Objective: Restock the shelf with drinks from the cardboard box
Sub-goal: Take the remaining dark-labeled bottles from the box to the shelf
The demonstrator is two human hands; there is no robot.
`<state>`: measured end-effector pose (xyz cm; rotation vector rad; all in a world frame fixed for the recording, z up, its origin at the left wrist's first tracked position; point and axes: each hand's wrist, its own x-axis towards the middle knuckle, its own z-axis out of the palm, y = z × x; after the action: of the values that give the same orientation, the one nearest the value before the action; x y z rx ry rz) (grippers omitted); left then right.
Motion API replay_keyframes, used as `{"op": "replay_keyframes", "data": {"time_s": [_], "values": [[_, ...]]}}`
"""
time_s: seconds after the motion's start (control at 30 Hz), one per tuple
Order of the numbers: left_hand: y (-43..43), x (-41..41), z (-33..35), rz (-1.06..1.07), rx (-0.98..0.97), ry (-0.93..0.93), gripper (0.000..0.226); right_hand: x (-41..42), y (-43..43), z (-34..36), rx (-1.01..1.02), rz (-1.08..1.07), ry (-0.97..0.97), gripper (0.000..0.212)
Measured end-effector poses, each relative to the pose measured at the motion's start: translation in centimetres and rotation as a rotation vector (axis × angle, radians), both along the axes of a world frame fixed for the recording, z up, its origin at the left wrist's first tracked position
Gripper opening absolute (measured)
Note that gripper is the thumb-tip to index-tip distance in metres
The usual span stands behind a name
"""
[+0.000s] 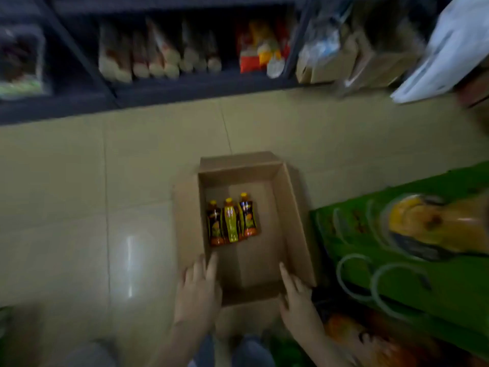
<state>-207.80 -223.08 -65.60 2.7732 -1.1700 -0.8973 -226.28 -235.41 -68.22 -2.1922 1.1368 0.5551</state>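
Head view: left hand (197, 292) flat, fingers straight, at the box's (289, 207) 7 o'clock corner, holding nothing. Right hand (297, 300) likewise, fingers straight, at the 5 o'clock corner, holding nothing. Can't tell if either touches the cardboard. Box sits open on the floor (79, 194). Three bottles (231, 221) lie side by side inside along the 9 o'clock wall, caps toward 12. Green carton (397, 282) is just beside the box at 3 o'clock. Shelf (185, 87) is at 12, well apart, its stock blurred.

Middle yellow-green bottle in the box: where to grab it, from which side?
Probably the neck just below the cap, from above. The yellow-green bottle lies flat, cap toward the shelf; dark bottles close on both sides block its body.
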Motion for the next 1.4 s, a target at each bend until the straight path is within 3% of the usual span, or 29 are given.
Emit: {"op": "replay_keyframes", "data": {"time_s": [0.2, 0.3, 0.43, 0.57, 0.77, 0.87, 0.93, 1.0, 1.13, 1.2, 1.3, 1.4], "values": [[-2.2, 4.6, -18.7, -0.016, 0.023, -0.186, 0.085, 6.8, -1.8, -19.8, 0.036, -0.139, 0.020, 0.076], [-3.5, 6.5, -24.6, -0.084, 0.134, -0.274, 0.079, 10.3, -3.5, -27.5, 0.009, -0.115, -0.023, 0.073], [-5.5, 7.2, -28.8, -0.199, 0.115, -0.380, 0.066, 13.9, -5.8, -35.5, -0.068, -0.087, -0.003, 0.069], [-5.8, 6.8, -30.7, -0.234, 0.122, -0.463, 0.060, 15.0, -7.1, -39.2, -0.016, -0.129, -0.014, 0.078], [-6.0, 6.2, -30.5, -0.189, 0.017, -0.457, 0.045, 14.6, -8.0, -38.3, -0.013, -0.102, -0.095, 0.081], [-6.7, 5.0, -29.8, -0.161, -0.102, -0.460, 0.044, 13.9, -8.4, -37.0, 0.191, -0.322, -0.205, 0.081], [-7.4, 3.9, -29.5, -0.091, -0.221, -0.369, 0.042, 12.9, -8.0, -34.8, 0.490, -0.683, -0.397, 0.081], [-8.5, 3.0, -29.1, 0.087, -0.289, -0.129, 0.044, 11.5, -7.2, -31.9, 0.700, -0.928, -0.531, 0.079], [-11.9, 3.2, -27.5, 0.753, -0.169, 0.820, 0.060, 8.6, -5.1, -27.1, 0.825, -0.897, -0.684, 0.084], [-13.0, 3.7, -27.4, 0.857, -0.151, 1.079, 0.059, 8.2, -4.2, -25.1, 0.850, -0.818, -0.701, 0.082], [-13.7, 4.4, -26.9, 0.839, -0.296, 1.089, 0.043, 8.6, -4.0, -23.1, 0.868, -0.671, -0.705, 0.075], [-13.0, 6.3, -25.5, 0.869, -0.361, 1.000, 0.040, 10.2, -5.1, -22.2, 0.963, -0.722, -0.701, 0.057]]}}
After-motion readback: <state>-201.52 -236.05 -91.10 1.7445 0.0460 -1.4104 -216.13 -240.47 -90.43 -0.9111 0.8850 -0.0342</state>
